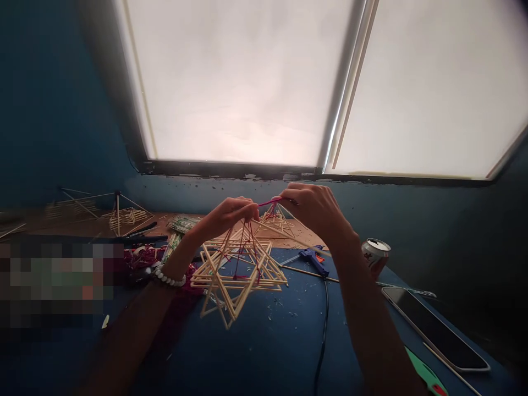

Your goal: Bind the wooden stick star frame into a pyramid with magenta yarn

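A star-shaped frame of thin wooden sticks point(231, 289) hangs from several magenta strings below my left hand point(233, 212). That hand, with a white bead bracelet at its wrist, is closed on the gathered strings. My right hand point(311, 206) pinches the magenta string point(266, 203) on the other side, and a short length runs taut between the two hands. Both hands are raised above the table. Behind them, a second stick frame point(274, 223) with magenta string stands at the back of the table, partly hidden.
A blue glue gun point(314, 259) with a black cord lies mid-table. To the right are a drink can point(375, 256), a phone point(437, 327) and a green-handled tool point(424, 371). More stick frames point(127, 217) and a magenta bundle point(142, 257) are at left.
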### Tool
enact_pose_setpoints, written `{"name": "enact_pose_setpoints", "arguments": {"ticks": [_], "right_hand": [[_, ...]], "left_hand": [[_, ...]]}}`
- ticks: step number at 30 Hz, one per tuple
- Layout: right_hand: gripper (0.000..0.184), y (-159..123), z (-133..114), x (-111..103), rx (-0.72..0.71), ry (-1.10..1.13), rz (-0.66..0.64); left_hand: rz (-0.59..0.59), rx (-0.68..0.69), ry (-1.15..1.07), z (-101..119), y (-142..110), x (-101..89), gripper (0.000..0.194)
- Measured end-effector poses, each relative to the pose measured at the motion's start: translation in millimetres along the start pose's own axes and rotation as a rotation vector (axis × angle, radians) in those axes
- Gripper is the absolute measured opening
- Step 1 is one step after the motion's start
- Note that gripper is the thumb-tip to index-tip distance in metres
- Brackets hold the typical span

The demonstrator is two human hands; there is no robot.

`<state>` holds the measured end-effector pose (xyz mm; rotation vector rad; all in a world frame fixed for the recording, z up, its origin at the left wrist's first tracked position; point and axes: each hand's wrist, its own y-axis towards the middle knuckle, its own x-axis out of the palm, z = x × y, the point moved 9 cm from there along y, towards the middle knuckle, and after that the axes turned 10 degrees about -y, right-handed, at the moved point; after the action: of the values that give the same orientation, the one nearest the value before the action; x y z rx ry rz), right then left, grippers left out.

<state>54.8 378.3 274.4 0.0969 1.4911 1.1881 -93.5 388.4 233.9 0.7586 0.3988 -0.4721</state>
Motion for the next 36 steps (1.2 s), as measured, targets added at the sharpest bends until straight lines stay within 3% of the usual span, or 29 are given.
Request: {"name": "enact_pose_setpoints", "arguments": {"ticks": [3,6,10,15,20,26,31,36], "right_hand": [[0.033,0.7,0.8,6.8,-0.024,0.295,-0.052],[0.044,-0.7,-5.4,14.3,-0.069,0.735,-0.160],[0.043,-2.8,-12.3,12.0,-0.145,1.040,-0.203],[0.040,-9.1,-11.6,22.7,-0.141,1.021,-0.350],[0.047,-10.4,-16.1,31.5,-0.135,1.075,-0.417],[0.045,-16.0,-17.8,23.7,-0.194,1.019,-0.457],[0.040,-21.1,-3.3,23.4,-0.141,0.864,-0.483],[0.039,-25.3,6.6,24.5,-0.054,0.823,-0.502]], "left_hand": [[-0.138,-0.062,-0.124,-6.6,-1.4,10.9,0.038],[-0.246,-0.112,-0.218,-10.3,-5.1,16.4,0.028],[-0.226,-0.098,-0.248,-13.9,-8.7,19.1,0.018],[-0.026,-0.063,-0.229,-19.6,-18.9,35.0,0.015],[0.039,-0.007,-0.171,-7.2,-27.1,51.8,0.024],[0.094,-0.052,0.085,6.1,-32.7,44.3,0.033],[-0.019,-0.179,0.243,-5.5,-22.0,48.1,0.033],[-0.169,-0.173,0.116,-11.3,-13.8,55.9,0.030]]}}
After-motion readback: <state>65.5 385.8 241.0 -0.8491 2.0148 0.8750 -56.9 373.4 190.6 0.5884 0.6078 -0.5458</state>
